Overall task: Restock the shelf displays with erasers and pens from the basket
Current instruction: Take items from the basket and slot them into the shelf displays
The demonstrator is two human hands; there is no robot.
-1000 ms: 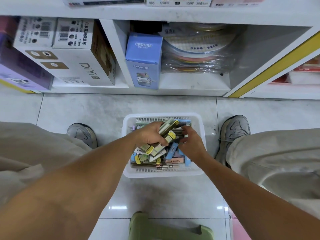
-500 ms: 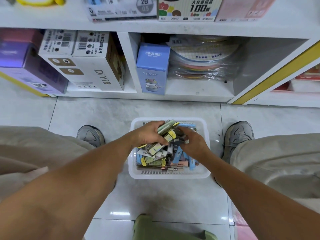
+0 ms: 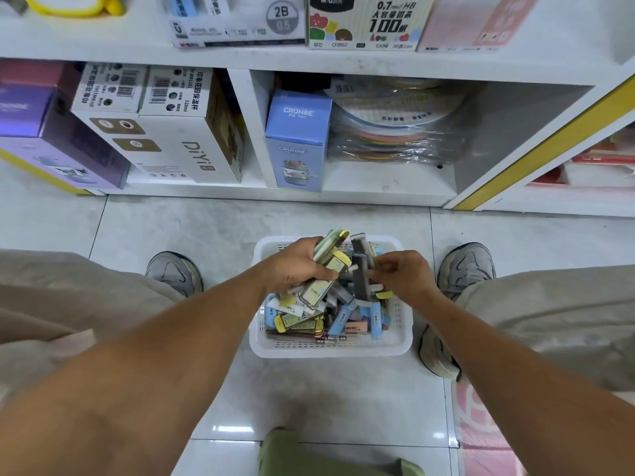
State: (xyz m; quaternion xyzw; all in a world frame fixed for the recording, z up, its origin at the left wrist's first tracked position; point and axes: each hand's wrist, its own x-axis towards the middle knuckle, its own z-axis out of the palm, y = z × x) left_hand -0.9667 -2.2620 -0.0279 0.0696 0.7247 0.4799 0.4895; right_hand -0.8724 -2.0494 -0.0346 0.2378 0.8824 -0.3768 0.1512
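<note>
While gathered above the white basket [image 3: 330, 350], packs already lifted: a fanned bundle of flat carded packs [image 3: 328, 266], yellow-tabbed, clamped in the left hand [image 3: 297, 264] with fingers and thumb curled round the lower ends, upper ends sticking out toward the shelf. Just beside it, two or three dark grey packs [image 3: 360, 269] pinched between thumb and fingertips of the right hand [image 3: 400, 274], standing nearly upright, touching or almost touching the left bundle. Cannot tell whether erasers or pens inside; print too small.

Below both hands, basket on the tiled floor [image 3: 213, 235], between two grey shoes [image 3: 175, 271], still heaped with mixed packs [image 3: 326, 317], blue, pink, yellow, lying crossed over each other. Further out, the shelf [image 3: 343, 63] with a blue CRUHRE box [image 3: 297, 139], a white DiYi box [image 3: 178, 132], wrapped coloured discs [image 3: 395, 132], and lead-refill boxes [image 3: 367, 22] on the upper board. Green stool edge [image 3: 326, 456] at the bottom.

Likely step: collecting one handful before rising to the display. Risks, as judged: left bundle fanned and held only at one end, so outer packs could slip out when lifting; passing the grey packs across could push the fan loose; mixed sorts in one grip could end in the wrong display slot.
</note>
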